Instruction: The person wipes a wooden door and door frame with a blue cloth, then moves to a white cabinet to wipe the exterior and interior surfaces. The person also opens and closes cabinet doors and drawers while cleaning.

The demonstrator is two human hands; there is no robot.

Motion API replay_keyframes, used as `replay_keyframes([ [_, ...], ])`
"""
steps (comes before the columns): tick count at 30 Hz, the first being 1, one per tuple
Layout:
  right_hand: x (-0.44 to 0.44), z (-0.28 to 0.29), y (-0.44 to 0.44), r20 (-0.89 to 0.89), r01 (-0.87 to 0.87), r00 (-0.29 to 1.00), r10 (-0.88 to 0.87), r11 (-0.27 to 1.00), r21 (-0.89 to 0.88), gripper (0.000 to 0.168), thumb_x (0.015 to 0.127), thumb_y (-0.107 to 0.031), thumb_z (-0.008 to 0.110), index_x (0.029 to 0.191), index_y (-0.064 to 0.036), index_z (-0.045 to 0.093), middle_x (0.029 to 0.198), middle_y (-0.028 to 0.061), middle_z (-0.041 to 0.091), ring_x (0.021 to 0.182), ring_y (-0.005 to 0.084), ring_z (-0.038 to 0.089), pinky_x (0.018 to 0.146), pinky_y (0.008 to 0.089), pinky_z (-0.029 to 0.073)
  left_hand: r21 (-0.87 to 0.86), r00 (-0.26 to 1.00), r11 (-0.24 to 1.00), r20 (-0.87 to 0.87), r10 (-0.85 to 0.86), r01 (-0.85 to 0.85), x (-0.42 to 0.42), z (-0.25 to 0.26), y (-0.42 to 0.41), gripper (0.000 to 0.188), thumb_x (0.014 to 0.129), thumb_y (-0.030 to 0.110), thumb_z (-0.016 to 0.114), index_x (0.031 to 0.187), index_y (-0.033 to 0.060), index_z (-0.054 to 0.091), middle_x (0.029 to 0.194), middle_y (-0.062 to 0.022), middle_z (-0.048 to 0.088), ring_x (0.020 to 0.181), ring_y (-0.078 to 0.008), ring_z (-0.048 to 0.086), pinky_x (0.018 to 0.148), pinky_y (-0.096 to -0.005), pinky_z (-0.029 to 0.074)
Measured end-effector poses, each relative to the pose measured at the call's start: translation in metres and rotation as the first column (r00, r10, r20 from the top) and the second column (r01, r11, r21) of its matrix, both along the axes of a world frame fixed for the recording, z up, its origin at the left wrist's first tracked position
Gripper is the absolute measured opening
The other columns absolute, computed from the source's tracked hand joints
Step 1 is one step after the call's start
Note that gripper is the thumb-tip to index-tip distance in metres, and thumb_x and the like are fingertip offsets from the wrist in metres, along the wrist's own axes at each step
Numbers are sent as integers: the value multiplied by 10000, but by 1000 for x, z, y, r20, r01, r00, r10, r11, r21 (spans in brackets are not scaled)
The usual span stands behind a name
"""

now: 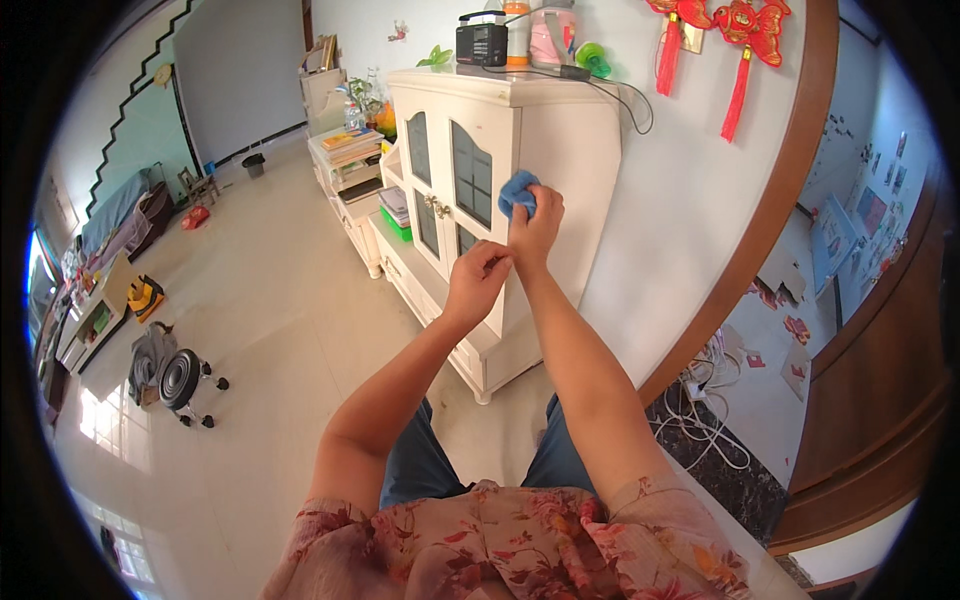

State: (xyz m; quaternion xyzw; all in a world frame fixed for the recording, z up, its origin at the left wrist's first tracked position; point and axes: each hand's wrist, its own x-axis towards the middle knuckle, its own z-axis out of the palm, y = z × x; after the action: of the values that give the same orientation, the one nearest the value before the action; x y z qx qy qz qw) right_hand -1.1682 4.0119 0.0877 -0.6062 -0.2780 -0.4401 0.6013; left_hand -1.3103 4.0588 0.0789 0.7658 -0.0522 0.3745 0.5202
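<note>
My right hand (538, 221) grips a crumpled blue cloth (517, 193) in front of the corner of a cream-white cabinet (570, 150). From this angle, whether the cloth touches the cabinet is hard to tell. My left hand (476, 283) is beside my right wrist, its fingers curled and fingertips drawn together; nothing shows in it. Behind the hands are the cabinet's glass-paned doors (471, 172), both closed, with ornate metal knobs (436, 205) where they meet.
A black radio (481, 41), a pink bottle (551, 30) and a dangling cable (637, 105) are on the cabinet top. A brown door frame (750, 247) stands right, with tangled white cords (705, 412) on the floor. A wheeled stool (184, 381) is left.
</note>
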Motion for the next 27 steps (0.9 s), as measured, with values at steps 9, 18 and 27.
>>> replay_keyframes([
  [9,34,57,5,-33,147,989,-143,981,128,283,863,-33,568,1141,10,607,1135,199,586,1056,382,570,952,434,454,279,877,909,453,158,-308,43,81,39,321,871,17,669,1192,42,663,1178,-118,622,966,-265,627,804,-333,500],
  [18,40,126,23,171,-15,985,-19,981,193,393,894,8,516,1280,14,595,1347,194,574,1230,361,560,1083,398,408,405,683,748,725,87,-525,122,174,66,528,887,311,697,1328,45,581,1337,-144,588,1252,-358,511,1082,-548,326],
  [27,145,91,-16,-311,-115,920,239,922,369,501,1058,-172,428,1546,-67,383,1518,111,462,1331,227,481,1114,325,378,296,603,793,790,110,-533,158,170,66,335,879,272,669,1154,83,637,1128,-77,634,1097,-304,539,1071,-547,299],
])
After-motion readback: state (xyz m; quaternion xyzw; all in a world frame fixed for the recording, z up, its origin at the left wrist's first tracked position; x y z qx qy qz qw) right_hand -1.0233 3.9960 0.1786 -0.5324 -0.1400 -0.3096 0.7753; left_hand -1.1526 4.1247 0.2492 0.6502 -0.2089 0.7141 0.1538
